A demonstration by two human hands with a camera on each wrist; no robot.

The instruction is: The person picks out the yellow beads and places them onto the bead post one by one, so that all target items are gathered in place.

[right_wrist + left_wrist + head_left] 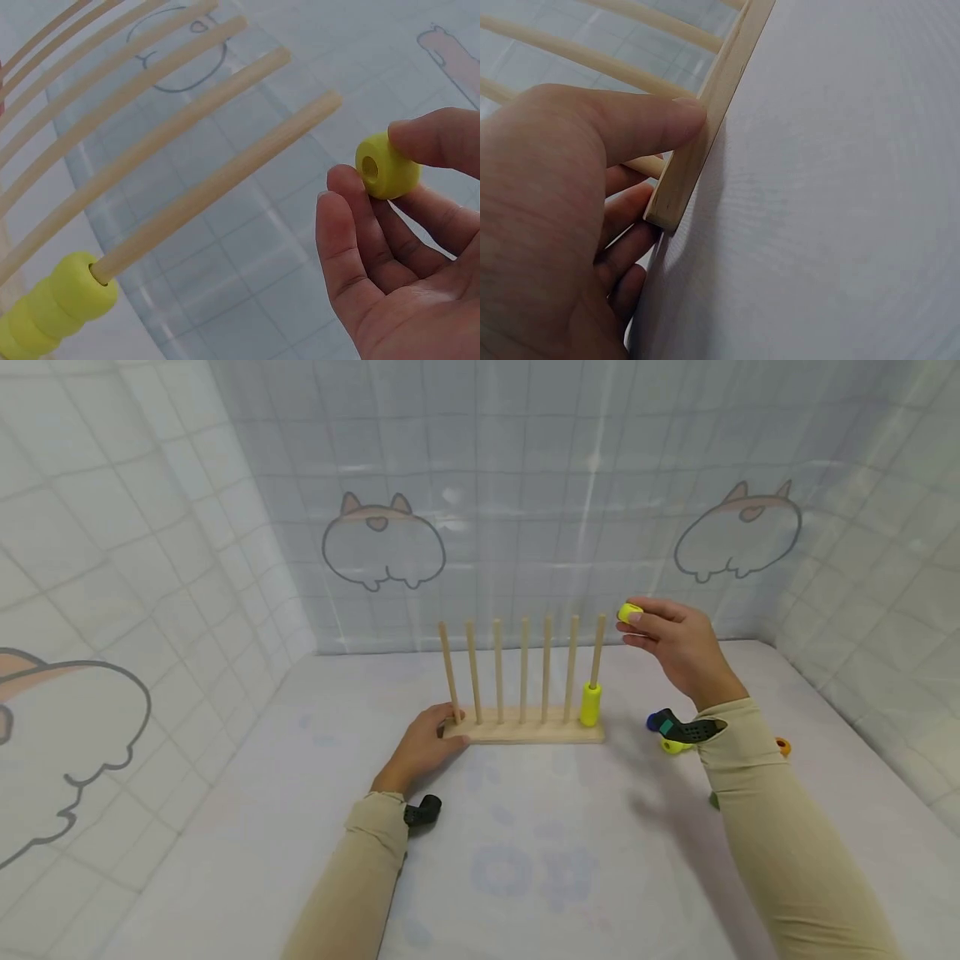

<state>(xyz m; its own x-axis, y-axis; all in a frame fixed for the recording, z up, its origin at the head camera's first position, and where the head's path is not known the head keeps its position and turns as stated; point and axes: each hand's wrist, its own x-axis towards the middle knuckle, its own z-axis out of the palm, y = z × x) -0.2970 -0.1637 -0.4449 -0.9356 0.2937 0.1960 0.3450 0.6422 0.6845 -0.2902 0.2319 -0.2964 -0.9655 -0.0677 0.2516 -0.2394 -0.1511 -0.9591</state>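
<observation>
A wooden peg stand (pixel 525 733) with a row of upright dowels stands on the table. My left hand (pixel 426 745) grips the left end of its base, thumb (pixel 656 124) along the front edge and fingers behind. My right hand (pixel 678 643) pinches a yellow bead (pixel 388 166) between thumb and fingers, its hole facing the tip of the rightmost dowel (pixel 225 184). The bead is just right of that tip, apart from it. Several yellow beads (pixel 591 704) are stacked at the bottom of the same dowel; the other dowels are bare.
Beneath the right forearm lie loose beads: a blue one (pixel 652 722), a yellow one (pixel 672 746), an orange one (pixel 783 746) and a partly hidden green one (pixel 714 800). Tile-patterned sheeting (pixel 525 527) rises behind the table and at both sides.
</observation>
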